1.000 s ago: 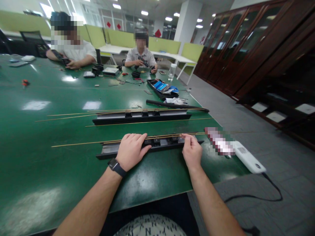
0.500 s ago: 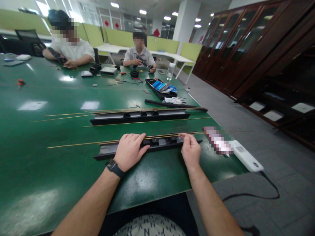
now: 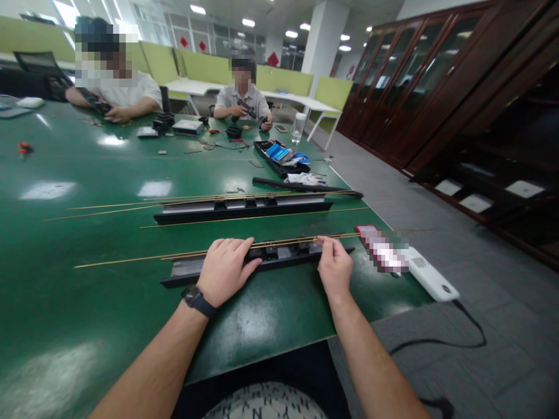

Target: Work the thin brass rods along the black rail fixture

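Little has changed over the last second: the whole view has slid a bit to the left, most likely the head turning. The near black rail [image 3: 288, 262], both hands and the golden rods [image 3: 283, 241] keep the same arrangement relative to one another. For the work in hand that reads as a steady hold, no visible progress. The rods lie lengthwise along the back edge of the near rail, running out past both its ends. Black blocks [image 3: 271, 252] sit inside the near rail.

Left hand [image 3: 226, 265]: palm down over the near rail, left of its middle, wrist low in front of it. Thumb points right along its front side, set apart from the other fingers, which lie together across the rods. Fingertips mostly hidden; cannot tell if they grip or only press. Dark watch [image 3: 198, 299] on that wrist.

Right hand [image 3: 335, 266]: at the near rail's right part, knuckles up, fingers curled. Thumb and index finger narrow, pinched at the rods; how many are held, can't tell.

Behind the near rail: one loose rod [image 3: 253, 217], then the far rail [image 3: 244, 213] with more rods along it.
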A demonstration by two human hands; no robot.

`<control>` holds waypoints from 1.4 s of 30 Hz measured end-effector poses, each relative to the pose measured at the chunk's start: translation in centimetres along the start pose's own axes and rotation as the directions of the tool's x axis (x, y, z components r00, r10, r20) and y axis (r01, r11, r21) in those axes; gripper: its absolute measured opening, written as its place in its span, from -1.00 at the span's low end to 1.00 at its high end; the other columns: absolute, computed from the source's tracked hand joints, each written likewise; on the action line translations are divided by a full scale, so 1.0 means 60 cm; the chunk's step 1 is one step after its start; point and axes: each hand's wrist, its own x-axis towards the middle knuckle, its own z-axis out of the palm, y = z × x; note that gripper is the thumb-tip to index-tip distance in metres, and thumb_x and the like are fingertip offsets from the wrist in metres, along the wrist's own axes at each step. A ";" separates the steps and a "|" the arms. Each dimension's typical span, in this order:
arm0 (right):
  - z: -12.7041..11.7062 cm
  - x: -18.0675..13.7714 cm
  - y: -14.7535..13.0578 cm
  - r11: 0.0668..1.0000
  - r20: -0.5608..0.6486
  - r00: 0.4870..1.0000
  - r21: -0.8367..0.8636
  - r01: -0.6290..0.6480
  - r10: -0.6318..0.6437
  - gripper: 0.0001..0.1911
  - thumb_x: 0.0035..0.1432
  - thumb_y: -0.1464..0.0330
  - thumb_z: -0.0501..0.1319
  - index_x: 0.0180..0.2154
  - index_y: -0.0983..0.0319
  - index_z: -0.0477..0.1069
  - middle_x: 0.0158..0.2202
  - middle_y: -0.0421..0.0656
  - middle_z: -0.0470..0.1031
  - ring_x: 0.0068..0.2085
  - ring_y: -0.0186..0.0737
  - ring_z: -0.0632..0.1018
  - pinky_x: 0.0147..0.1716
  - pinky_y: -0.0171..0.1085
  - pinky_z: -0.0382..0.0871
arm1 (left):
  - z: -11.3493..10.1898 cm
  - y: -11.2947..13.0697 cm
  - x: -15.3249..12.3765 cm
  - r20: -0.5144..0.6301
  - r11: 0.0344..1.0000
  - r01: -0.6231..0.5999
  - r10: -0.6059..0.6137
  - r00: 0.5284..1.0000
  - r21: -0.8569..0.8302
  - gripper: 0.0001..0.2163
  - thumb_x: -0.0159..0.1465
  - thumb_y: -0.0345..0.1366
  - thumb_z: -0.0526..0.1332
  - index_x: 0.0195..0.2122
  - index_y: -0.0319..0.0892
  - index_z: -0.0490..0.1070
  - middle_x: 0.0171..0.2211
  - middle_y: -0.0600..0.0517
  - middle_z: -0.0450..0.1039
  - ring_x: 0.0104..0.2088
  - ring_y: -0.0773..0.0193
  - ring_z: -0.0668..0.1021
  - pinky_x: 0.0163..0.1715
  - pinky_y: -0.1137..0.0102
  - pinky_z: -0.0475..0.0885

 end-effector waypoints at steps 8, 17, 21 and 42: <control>0.001 -0.005 -0.007 0.999 0.083 0.996 0.028 0.038 -0.040 -0.59 0.44 0.10 0.08 -0.11 0.18 0.63 -0.13 -0.08 0.71 -0.07 -0.09 0.70 0.02 -0.15 0.52 | 0.000 0.000 0.000 -0.007 1.000 0.002 -0.002 1.000 0.011 -0.58 0.42 -0.02 0.22 0.16 -0.19 0.48 -0.02 -0.15 0.62 -0.02 -0.05 0.61 0.01 0.06 0.38; -0.001 -0.001 -0.008 0.999 0.006 1.000 0.041 -0.017 0.017 -0.53 0.41 0.04 0.06 -0.11 0.22 0.60 -0.18 -0.05 0.71 -0.15 -0.06 0.71 -0.15 -0.17 0.58 | 0.000 -0.001 0.000 -0.004 1.000 -0.001 0.001 1.000 -0.010 -0.58 0.41 -0.05 0.24 0.16 -0.21 0.48 -0.02 -0.17 0.62 -0.02 -0.06 0.61 0.01 0.08 0.38; -0.001 -0.003 -0.010 1.000 0.037 0.999 0.021 0.010 -0.011 -0.54 0.41 0.06 0.05 -0.13 0.20 0.62 -0.16 -0.07 0.71 -0.12 -0.08 0.70 -0.11 -0.18 0.58 | -0.002 0.002 0.000 -0.004 1.000 0.013 -0.013 1.000 -0.015 -0.58 0.40 -0.04 0.24 0.17 -0.17 0.48 -0.02 -0.16 0.62 -0.01 -0.07 0.61 0.02 0.05 0.39; -0.004 -0.003 -0.011 1.000 0.051 0.999 0.017 0.003 -0.003 -0.50 0.41 0.03 0.05 -0.10 0.20 0.62 -0.14 -0.05 0.71 -0.15 -0.07 0.70 -0.18 -0.18 0.60 | -0.002 0.001 0.000 0.004 1.000 0.018 -0.018 1.000 -0.001 -0.58 0.42 -0.01 0.20 0.17 -0.16 0.48 0.00 -0.16 0.62 -0.01 -0.05 0.60 0.02 0.04 0.38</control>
